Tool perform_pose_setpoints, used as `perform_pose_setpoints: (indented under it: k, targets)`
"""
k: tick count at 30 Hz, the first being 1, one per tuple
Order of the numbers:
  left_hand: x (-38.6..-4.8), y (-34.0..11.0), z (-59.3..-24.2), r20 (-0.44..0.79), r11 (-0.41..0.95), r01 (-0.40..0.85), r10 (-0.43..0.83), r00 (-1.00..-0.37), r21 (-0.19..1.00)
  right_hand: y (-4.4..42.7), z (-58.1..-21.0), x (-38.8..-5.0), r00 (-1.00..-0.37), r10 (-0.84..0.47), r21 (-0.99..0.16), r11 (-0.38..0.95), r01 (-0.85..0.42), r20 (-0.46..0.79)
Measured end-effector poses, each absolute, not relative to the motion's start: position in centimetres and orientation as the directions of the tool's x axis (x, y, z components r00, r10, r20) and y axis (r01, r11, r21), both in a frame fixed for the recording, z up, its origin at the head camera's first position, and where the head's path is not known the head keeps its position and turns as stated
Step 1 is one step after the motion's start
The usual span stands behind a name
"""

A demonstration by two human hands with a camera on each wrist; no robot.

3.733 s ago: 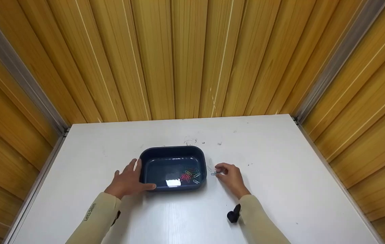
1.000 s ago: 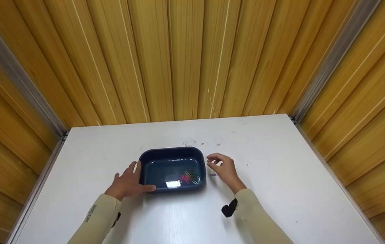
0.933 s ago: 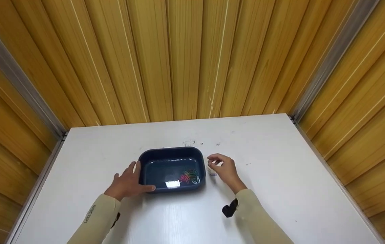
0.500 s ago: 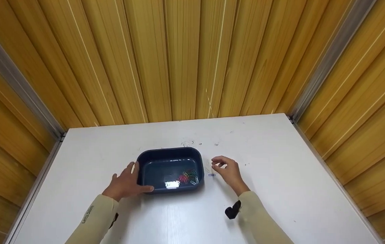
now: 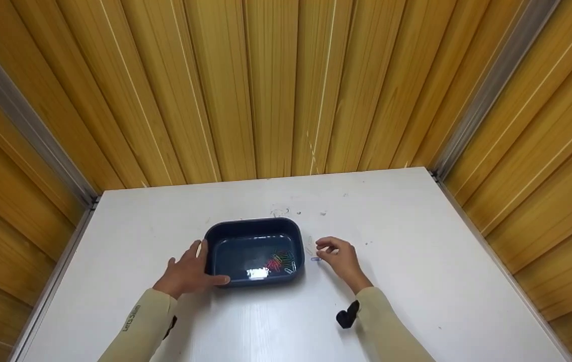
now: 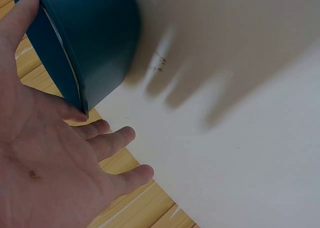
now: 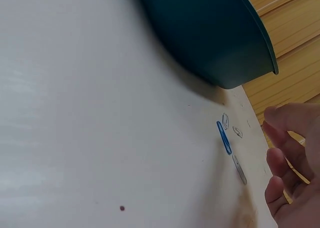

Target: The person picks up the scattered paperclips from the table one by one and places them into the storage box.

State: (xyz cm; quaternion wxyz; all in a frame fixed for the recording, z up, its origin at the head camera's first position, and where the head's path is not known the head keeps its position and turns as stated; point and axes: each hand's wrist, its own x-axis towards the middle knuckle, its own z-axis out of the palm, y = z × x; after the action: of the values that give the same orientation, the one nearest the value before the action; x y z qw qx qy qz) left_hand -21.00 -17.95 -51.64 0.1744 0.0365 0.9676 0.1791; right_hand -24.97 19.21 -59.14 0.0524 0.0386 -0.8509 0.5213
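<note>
My left hand [image 5: 185, 271] rests at the left end of a dark blue plastic basin [image 5: 235, 251], thumb over the near rim, other fingers spread. In the left wrist view one fingertip touches the basin's corner. Several coloured paper clips [image 5: 276, 262] lie inside, at its right end. My right hand [image 5: 342, 257] hovers right of the basin, fingers loosely bent, with nothing visible between them. By its fingertips a blue paper clip [image 7: 224, 138] lies on the table, a pale one [image 7: 239, 169] beside it. Two more clear clips [image 7: 225, 121] lie close by.
The white table [image 5: 245, 322] carries small dark marks [image 5: 280, 211] beyond the basin. Wood-patterned panels [image 5: 275, 90] enclose the back and sides. A black wrist device [image 5: 347, 315] sits at the right sleeve.
My right hand has moved from close to the basin's right rim slightly right and toward me, uncovering the blue and clear paper clips. My left hand has stayed on the basin.
</note>
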Motion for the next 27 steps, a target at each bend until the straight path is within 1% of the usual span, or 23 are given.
perform_pose_setpoints:
  k: [10,16,27]
  targets:
    - [-21.0,-17.9,-51.7,-0.32,0.932,0.001,0.125,-0.939,0.361,19.2,-60.4,-25.1,-0.997,-0.009,-0.872,0.485,-0.068,0.073]
    - [-21.1,-17.9,-51.7,-0.318,0.934,0.01,0.131,-0.939,0.357,19.1,-60.9,-25.2,-0.996,-0.021,-0.869,0.486,-0.088,0.089]
    - [-21.0,-17.8,-51.7,-0.322,0.935,0.006,0.128,-0.938,0.355,18.9,-61.4,-25.3,-0.994,-0.03,-0.837,0.537,-0.104,0.104]
